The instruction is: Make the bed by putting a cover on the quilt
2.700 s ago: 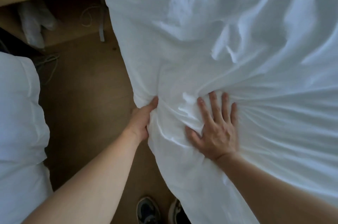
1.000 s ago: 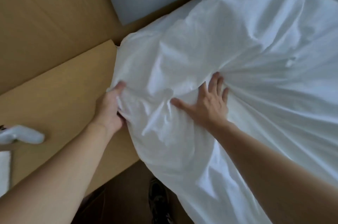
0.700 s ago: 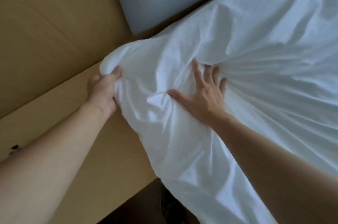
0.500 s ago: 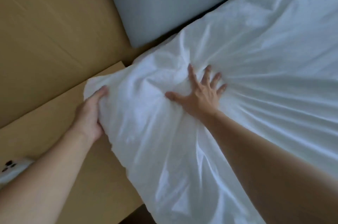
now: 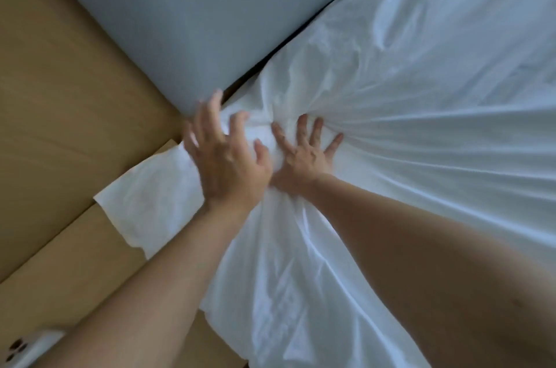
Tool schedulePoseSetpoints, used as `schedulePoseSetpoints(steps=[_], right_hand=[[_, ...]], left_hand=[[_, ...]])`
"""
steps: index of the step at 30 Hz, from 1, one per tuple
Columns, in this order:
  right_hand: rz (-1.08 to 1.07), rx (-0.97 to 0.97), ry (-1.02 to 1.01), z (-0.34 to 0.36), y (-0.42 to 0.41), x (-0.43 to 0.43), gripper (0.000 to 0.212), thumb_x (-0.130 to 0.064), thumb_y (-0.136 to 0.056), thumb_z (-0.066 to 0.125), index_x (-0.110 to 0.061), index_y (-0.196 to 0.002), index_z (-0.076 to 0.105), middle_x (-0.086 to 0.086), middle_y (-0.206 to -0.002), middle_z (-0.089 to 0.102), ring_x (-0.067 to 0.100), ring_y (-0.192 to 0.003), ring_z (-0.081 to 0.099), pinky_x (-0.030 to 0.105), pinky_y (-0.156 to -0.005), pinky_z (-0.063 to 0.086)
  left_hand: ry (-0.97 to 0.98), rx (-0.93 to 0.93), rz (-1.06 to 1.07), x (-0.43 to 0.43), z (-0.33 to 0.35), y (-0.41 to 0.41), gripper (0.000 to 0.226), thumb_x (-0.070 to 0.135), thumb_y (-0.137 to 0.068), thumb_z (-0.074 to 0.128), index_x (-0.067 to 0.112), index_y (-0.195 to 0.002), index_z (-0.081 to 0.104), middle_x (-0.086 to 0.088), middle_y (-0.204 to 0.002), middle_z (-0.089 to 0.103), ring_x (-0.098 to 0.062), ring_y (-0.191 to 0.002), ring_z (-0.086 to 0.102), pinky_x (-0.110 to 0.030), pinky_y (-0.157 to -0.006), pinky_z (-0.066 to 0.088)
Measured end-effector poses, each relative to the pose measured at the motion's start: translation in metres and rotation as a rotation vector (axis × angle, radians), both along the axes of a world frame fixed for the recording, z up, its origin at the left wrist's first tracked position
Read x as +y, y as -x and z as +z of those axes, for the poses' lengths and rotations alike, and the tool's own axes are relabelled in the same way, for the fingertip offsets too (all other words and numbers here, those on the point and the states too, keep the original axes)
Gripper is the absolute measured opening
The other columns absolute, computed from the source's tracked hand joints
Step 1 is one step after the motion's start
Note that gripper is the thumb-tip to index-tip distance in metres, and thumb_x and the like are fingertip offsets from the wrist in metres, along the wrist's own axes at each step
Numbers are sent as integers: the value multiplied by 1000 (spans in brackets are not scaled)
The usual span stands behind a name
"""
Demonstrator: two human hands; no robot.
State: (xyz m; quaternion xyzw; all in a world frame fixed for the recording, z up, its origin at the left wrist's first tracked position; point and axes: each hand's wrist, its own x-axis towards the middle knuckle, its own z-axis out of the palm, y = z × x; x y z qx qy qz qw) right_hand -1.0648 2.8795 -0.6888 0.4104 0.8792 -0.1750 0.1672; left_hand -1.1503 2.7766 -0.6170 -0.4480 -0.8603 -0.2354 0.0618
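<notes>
The white quilt in its cover lies crumpled across the bed, creases fanning out from its near-left corner. That corner hangs over the wooden side surface at the left. My right hand presses flat on the bunched fabric with its fingers spread. My left hand hovers over the corner with fingers spread and loosely bent, holding nothing; it looks motion-blurred.
A grey padded headboard runs along the top left, right behind my left hand. A light wooden panel and a wooden bedside top fill the left. A white device lies at the bottom left corner.
My left hand has let go of the cover's corner and lifted over it, fingers spread. The corner now lies on the wooden top. My right hand stays pressed on the fabric.
</notes>
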Motion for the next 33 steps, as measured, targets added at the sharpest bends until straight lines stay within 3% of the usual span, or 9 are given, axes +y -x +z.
schedulePoseSetpoints(steps=[2,5,8,10,14,16,21,27,33], right_hand=[[147,34,-35,6,-20,15,74,-67,-97,29,-42,-158,-7,7,-167,-17,34,-153,-16,68,-117,-9],[171,119,4,14,-97,22,76,-72,-96,28,-41,-159,-2,-2,-169,-12,24,-154,-15,53,-122,-11],[-98,101,-115,11,-206,-6,92,-90,-83,16,-41,-159,1,-3,-168,-15,23,-154,-19,55,-121,-14],[-298,11,-176,7,-280,-27,100,-94,-78,17,-38,-160,3,0,-168,-13,25,-154,-17,59,-120,-12],[-565,-135,-194,8,-410,-71,107,-96,-77,16,-31,-161,7,7,-169,-6,32,-155,-8,66,-118,-2],[-648,-160,-170,7,-451,-92,108,-97,-76,15,-30,-161,6,8,-169,-6,32,-155,-6,67,-118,1],[-807,-147,-129,3,-530,-137,110,-96,-75,17,-28,-161,13,8,-169,-2,32,-155,-4,72,-116,5],[-959,-170,-69,5,-635,-192,111,-101,-69,18,-39,-160,8,5,-169,-9,32,-155,-9,80,-109,8],[-1101,-226,61,15,-703,-244,110,-102,-65,21,-50,-150,-25,1,-159,-40,30,-148,-33,80,-108,5]], left_hand=[[142,-232,-509,17,-7,-57,51,30,-95,42,8,-138,56,-13,-154,42,-30,-144,36,-50,-117,29],[411,-509,-505,26,-33,-73,84,68,-88,20,20,-155,32,-4,-165,24,-20,-152,17,-41,-125,14],[793,-208,-428,20,-57,-58,103,89,-75,13,32,-160,-3,7,-166,-19,-18,-154,-14,-51,-124,-1],[914,-88,-317,25,-57,-65,99,90,-80,14,34,-157,-15,11,-163,-28,-17,-153,-18,-62,-119,-3],[882,-46,-51,37,-48,-141,82,69,-95,20,26,-160,-4,-3,-167,-16,-35,-153,-14,-77,-110,-1],[781,-2,-204,26,-51,-208,79,63,-96,23,21,-161,7,-7,-168,-10,-39,-153,-9,-73,-113,-3],[796,-5,-705,-21,-66,-393,100,89,-77,26,33,-159,18,-6,-169,-4,-39,-153,-3,-79,-108,-4],[944,22,-739,-37,-57,-510,116,104,-61,25,50,-147,-29,-2,-151,-50,-41,-143,-36,-84,-98,-10],[996,47,-765,-66,-54,-540,96,98,-73,16,54,-144,-32,2,-150,-51,-42,-141,-39,-83,-101,-4]])
